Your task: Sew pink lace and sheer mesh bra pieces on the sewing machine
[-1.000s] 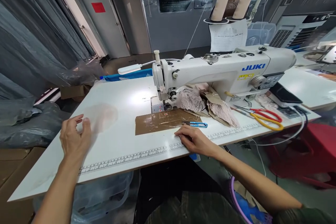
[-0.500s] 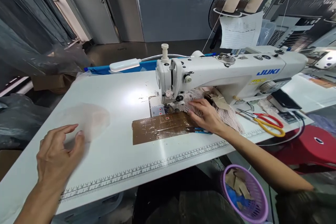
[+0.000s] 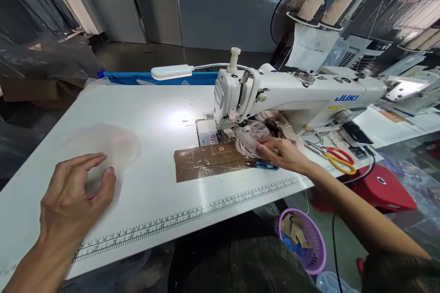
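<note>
My right hand (image 3: 283, 153) pinches the edge of a pale pink lace fabric piece (image 3: 252, 135) beside the needle area of a white sewing machine (image 3: 275, 94). The lace lies partly over a brown taped board (image 3: 206, 163), and more fabric is bunched under the machine's arm. Just below my right fingers are blue thread snips (image 3: 263, 165). Over the left of the table, my left hand (image 3: 77, 192) is open with thumb and fingers apart and nothing between them. Close by lies a faint rounded patch (image 3: 120, 144); I cannot tell whether it is sheer fabric or shadow.
A printed ruler (image 3: 192, 217) runs along the front edge of the white table (image 3: 151, 183). Red and yellow scissors (image 3: 338, 158) lie right of my hand. A purple basket (image 3: 318, 247) of scraps stands below. A lamp (image 3: 172, 72) reaches over the back edge.
My right hand has gone from spread fingers over the lace to pinching it, drawing the lace forward onto the brown board. My left hand stays open. The view has shifted slightly right.
</note>
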`<action>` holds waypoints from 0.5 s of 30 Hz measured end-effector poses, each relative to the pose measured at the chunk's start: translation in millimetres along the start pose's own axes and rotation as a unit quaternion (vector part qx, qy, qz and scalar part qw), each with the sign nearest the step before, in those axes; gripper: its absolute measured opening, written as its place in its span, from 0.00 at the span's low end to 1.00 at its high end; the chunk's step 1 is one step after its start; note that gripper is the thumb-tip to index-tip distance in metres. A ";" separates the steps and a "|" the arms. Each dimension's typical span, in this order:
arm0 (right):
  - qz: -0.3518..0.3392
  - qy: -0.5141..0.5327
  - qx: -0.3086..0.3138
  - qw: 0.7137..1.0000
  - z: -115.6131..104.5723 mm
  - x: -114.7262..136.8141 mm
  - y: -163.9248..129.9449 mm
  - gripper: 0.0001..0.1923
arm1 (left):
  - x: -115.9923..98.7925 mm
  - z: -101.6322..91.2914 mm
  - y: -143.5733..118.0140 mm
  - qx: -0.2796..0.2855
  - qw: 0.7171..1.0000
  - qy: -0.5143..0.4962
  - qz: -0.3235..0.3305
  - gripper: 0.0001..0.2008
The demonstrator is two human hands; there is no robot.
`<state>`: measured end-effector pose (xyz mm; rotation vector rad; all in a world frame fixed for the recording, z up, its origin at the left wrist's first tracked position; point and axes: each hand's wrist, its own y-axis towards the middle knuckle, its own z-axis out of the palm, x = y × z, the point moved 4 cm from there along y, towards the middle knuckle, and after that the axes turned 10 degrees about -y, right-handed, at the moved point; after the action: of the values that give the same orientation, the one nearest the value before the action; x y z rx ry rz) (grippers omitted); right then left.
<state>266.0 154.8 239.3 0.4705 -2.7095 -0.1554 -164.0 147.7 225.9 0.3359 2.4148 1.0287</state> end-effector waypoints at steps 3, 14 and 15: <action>-0.002 0.059 -0.046 0.997 -8.7 8.5 -11.8 0.13 | -0.6 0.2 -0.3 -0.004 1.000 -0.005 0.000 0.18; 0.187 0.385 -0.101 0.898 -0.6 -12.9 -10.8 0.26 | -12.5 0.2 5.9 0.017 0.997 -0.003 -0.073 0.18; 0.193 0.406 -0.092 0.889 2.9 -10.6 -11.5 0.26 | -12.1 0.9 5.8 0.016 0.997 -0.005 -0.069 0.17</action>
<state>277.5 147.8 230.9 -0.0765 -1.8795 -0.0776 -153.0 147.3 233.7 0.1813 2.4103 0.9256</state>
